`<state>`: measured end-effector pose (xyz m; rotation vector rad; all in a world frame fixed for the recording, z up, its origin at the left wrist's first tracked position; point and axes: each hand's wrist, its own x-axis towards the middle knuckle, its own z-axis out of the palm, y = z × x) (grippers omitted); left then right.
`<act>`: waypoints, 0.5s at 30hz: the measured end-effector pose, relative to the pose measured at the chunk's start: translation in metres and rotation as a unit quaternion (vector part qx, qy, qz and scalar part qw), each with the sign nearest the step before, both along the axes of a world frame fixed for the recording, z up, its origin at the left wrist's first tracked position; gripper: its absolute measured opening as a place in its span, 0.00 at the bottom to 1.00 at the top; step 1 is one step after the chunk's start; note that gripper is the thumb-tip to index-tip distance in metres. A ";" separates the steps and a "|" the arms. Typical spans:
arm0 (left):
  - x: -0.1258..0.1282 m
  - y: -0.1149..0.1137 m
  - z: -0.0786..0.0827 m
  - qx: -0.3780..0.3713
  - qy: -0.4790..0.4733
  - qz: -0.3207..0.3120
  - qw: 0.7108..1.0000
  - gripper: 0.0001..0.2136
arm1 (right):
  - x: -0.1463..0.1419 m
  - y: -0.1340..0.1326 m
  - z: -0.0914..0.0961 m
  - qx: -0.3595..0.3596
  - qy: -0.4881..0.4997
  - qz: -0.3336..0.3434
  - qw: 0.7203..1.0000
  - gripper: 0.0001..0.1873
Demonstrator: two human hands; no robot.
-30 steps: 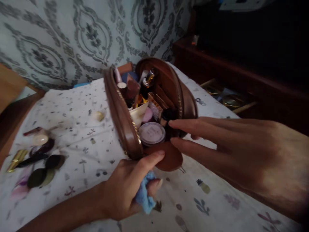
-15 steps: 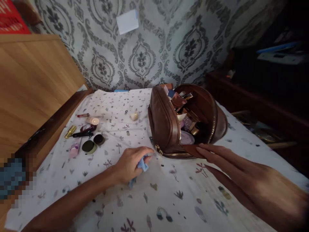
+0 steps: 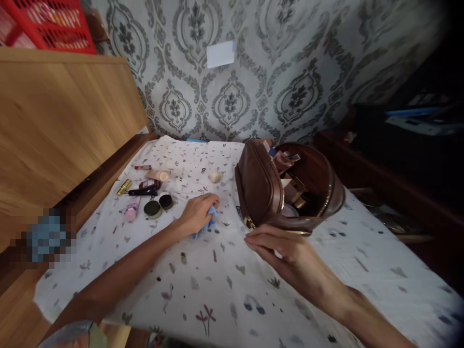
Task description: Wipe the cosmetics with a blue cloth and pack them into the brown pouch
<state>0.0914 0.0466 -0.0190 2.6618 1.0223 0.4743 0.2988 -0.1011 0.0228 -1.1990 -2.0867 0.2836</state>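
A brown zip pouch (image 3: 266,188) stands unzipped on the patterned white cloth (image 3: 232,285), stuffed with cosmetics. My left hand (image 3: 197,212) rests on the cloth just left of the pouch, fingers curled round a small blue cloth (image 3: 208,222). My right hand (image 3: 281,249) hovers in front of the pouch's near end, fingers drawn together close to the zip pull (image 3: 249,223); whether it holds anything is unclear.
Loose cosmetics lie at the left: a gold tube (image 3: 123,187), a black pencil (image 3: 142,192), a pink tube (image 3: 130,210), two round dark pots (image 3: 152,209), a small pale lump (image 3: 214,177). A wooden board (image 3: 61,125) and red crate (image 3: 54,24) flank the left; dark furniture (image 3: 398,159) the right.
The view pulled back and up. My left hand let go of the pouch's edge and slid left across the cloth with the blue cloth. My right hand withdrew from the pouch opening.
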 end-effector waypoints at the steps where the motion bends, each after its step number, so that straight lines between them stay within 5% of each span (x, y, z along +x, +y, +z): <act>1: -0.002 0.003 0.005 0.013 0.021 0.022 0.999 0.14 | -0.007 0.007 -0.002 -0.029 0.021 0.008 0.999 0.15; 8: -0.038 0.025 0.037 0.179 0.166 0.233 0.941 0.20 | -0.052 0.037 -0.021 -0.144 0.122 0.005 0.982 0.30; 15: -0.071 0.049 0.025 0.174 0.176 0.305 0.920 0.26 | -0.068 0.047 -0.060 -0.258 0.253 -0.018 0.932 0.31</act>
